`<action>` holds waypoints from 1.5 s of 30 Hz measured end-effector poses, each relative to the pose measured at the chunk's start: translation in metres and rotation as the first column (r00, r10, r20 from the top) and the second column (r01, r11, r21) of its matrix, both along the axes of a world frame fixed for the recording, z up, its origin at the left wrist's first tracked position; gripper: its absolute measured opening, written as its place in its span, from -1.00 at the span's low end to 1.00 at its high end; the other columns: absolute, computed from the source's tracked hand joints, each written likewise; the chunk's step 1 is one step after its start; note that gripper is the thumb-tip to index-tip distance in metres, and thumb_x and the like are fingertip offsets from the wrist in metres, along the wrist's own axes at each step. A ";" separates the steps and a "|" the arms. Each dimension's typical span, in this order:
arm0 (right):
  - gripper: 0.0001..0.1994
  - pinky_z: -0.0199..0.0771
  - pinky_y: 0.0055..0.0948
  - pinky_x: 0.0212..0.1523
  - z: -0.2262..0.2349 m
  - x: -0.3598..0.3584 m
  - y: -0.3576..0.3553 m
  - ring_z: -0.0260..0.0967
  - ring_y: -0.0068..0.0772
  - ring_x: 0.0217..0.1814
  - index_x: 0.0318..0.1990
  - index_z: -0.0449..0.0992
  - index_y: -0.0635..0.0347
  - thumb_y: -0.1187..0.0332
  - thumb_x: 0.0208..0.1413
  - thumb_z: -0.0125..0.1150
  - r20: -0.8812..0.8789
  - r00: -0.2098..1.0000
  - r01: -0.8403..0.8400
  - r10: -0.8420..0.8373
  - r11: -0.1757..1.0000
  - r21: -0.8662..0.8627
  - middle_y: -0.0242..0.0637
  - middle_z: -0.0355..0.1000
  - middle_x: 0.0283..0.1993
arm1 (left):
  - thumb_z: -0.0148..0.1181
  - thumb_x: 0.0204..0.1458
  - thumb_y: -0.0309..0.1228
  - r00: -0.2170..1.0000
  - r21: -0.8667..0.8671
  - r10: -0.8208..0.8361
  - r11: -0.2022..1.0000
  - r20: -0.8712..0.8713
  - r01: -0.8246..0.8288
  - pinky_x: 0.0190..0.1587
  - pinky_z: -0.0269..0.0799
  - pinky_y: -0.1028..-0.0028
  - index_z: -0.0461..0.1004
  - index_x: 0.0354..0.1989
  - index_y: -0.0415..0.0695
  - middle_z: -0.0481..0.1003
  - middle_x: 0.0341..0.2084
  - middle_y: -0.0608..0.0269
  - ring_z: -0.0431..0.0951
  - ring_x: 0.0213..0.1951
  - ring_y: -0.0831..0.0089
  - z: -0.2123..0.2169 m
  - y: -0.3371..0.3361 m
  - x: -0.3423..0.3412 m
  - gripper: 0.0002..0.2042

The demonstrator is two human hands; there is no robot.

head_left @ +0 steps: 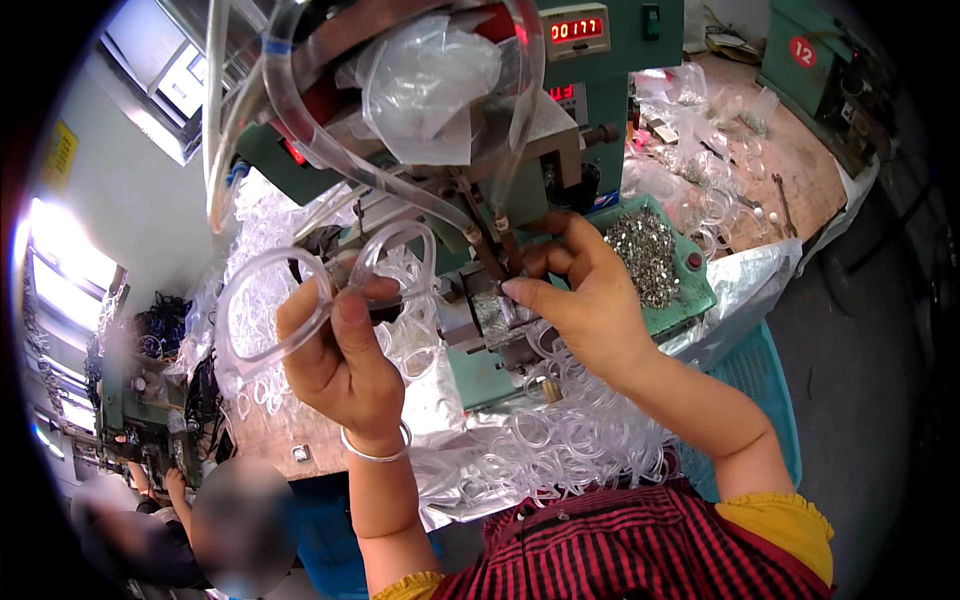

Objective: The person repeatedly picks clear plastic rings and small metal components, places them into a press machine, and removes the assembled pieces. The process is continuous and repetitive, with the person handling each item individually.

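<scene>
A clear plastic glasses frame (226, 318) with two rounded rims is gripped between the thumb and fingers of my left hand (345, 375). Its right-hand rim reaches toward the metal jig (492, 318) of a green bench machine (610, 150). At the jig, below two upright rods, my right hand (600, 310) has its thumb and index finger pinched close together. What lies between those fingertips is too small and hidden to make out. To the right of that hand sits a green tray (697, 305) heaped with small metal pieces (642, 255).
Loose clear frames (590, 440) pile up in front of the machine, and more (255, 240) lie behind my left hand. Clear hoses and a plastic bag (430, 90) hang over the jig. A blue basket (765, 400) stands at right. People (175, 485) work at lower left.
</scene>
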State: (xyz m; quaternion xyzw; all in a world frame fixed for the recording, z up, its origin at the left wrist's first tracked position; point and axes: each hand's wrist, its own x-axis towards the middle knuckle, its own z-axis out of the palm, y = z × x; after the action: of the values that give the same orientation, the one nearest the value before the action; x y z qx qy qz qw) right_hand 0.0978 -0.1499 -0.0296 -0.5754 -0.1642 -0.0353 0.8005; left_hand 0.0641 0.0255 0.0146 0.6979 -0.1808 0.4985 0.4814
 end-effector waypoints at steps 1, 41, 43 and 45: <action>-0.63 0.36 -0.56 -0.20 -0.003 0.001 0.001 0.38 -0.60 -0.26 0.00 0.37 0.29 0.54 -0.01 0.25 0.033 0.999 0.024 -0.023 0.999 -0.027 -0.32 0.47 -0.31 | -0.01 0.26 -0.40 1.000 -0.009 0.020 1.000 0.011 -0.020 -0.45 0.38 0.61 0.41 -0.14 -0.28 0.53 -0.51 0.14 0.45 -0.56 0.57 0.002 -0.003 0.001 -0.82; -0.86 0.34 -0.16 -0.14 -0.076 0.022 -0.109 0.34 -0.05 -0.22 -0.43 0.51 0.20 0.40 -0.15 0.33 0.651 0.669 0.742 -0.358 0.272 -0.613 -0.19 0.43 -0.39 | -0.17 0.28 -0.16 -0.009 -0.884 -0.887 0.459 -0.461 0.093 -0.71 0.20 0.59 0.36 -0.16 -0.28 0.40 -0.73 0.17 0.29 -0.77 0.51 -0.041 -0.063 -0.044 -0.63; -0.88 0.37 -0.20 -0.13 -0.071 0.030 -0.110 0.38 -0.06 -0.23 -0.40 0.54 0.22 0.41 -0.12 0.31 0.612 0.696 0.715 -0.377 0.285 -0.638 -0.18 0.46 -0.38 | -0.13 0.25 -0.18 0.053 -0.892 -0.892 0.451 -0.449 0.040 -0.65 0.19 0.59 0.41 -0.25 -0.26 0.38 -0.78 0.22 0.27 -0.76 0.51 -0.039 -0.070 -0.045 -0.65; -0.88 0.38 -0.21 -0.13 -0.084 0.036 -0.112 0.40 -0.07 -0.22 -0.38 0.57 0.23 0.42 -0.10 0.29 0.565 0.735 0.672 -0.376 0.285 -0.684 -0.18 0.48 -0.37 | -0.11 0.24 -0.17 0.049 -0.899 -0.899 0.437 -0.435 0.033 -0.62 0.19 0.58 0.42 -0.24 -0.26 0.37 -0.78 0.24 0.26 -0.75 0.52 -0.038 -0.070 -0.044 -0.65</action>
State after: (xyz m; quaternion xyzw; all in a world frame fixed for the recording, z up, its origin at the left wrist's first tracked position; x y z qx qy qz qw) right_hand 0.1338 -0.2621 -0.1137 -0.9003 -0.0745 -0.2980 0.3086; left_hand 0.0201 -0.0448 -0.0231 0.4727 0.0904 -0.2075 0.8516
